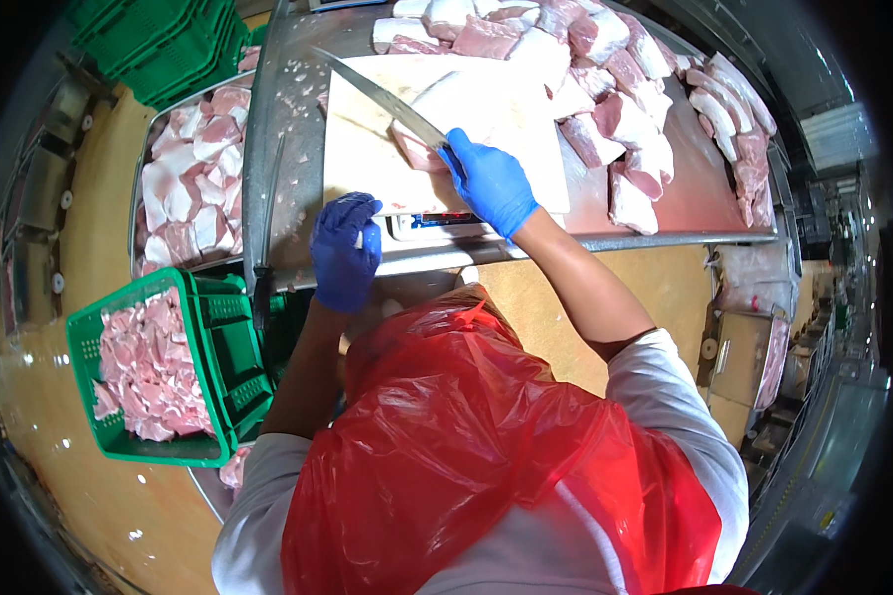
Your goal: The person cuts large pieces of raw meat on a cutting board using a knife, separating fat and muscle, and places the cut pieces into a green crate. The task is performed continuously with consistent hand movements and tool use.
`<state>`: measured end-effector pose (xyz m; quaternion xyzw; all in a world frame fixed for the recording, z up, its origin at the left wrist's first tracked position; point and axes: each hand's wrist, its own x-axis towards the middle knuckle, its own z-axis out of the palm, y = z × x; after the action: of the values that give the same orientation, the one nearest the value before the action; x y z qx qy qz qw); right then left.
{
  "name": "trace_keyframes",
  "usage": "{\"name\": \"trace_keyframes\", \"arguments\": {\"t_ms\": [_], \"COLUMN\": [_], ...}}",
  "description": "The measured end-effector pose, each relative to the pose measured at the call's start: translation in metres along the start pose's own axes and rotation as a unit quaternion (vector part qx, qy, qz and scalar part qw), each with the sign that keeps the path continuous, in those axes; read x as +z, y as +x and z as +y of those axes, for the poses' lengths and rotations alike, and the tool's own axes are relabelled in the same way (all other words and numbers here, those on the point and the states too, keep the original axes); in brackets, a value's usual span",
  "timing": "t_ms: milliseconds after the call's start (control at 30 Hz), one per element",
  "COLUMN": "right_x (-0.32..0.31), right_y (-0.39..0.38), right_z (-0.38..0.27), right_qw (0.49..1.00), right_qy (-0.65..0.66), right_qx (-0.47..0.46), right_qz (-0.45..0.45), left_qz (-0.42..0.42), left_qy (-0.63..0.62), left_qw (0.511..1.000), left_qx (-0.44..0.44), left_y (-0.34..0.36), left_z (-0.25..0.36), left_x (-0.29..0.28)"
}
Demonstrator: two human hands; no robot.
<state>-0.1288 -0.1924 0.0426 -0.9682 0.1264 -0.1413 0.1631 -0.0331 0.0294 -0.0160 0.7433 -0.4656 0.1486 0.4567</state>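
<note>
My right hand [488,182], in a blue glove, grips a long-bladed knife [382,98] by its handle, the blade slanting up to the left. Under the blade, a piece of pale raw meat [419,149] lies on the white cutting board [367,159]; the knife and hand partly cover it. My left hand [346,251], also gloved in blue, is at the table's front edge by the board's near left corner. Its fingers are curled closed; whether they hold anything is hard to see. A scale [437,226] with a lit display shows below the board's near edge.
Many raw meat slabs [625,114] cover the metal table's [700,188] right and back. A thin sharpening steel [272,193] lies at its left edge. Leftward are a tray of meat [193,178], a green crate [213,367] of meat pieces, and stacked green crates [164,45].
</note>
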Motion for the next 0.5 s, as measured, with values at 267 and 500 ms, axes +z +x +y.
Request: {"name": "trace_keyframes", "arguments": {"t_ms": [267, 500], "right_x": [-0.034, -0.112], "right_y": [-0.082, -0.126], "right_z": [0.05, 0.047], "right_qw": [0.97, 0.962], "right_qy": [-0.099, -0.208], "right_qx": [0.056, 0.045], "right_qz": [-0.213, -0.17], "left_qz": [0.037, 0.052], "left_qy": [0.015, -0.081], "left_qw": [0.997, 0.995], "left_qx": [-0.072, -0.019], "left_y": [-0.01, 0.019], "left_z": [-0.029, -0.016], "left_x": [-0.02, 0.014]}}
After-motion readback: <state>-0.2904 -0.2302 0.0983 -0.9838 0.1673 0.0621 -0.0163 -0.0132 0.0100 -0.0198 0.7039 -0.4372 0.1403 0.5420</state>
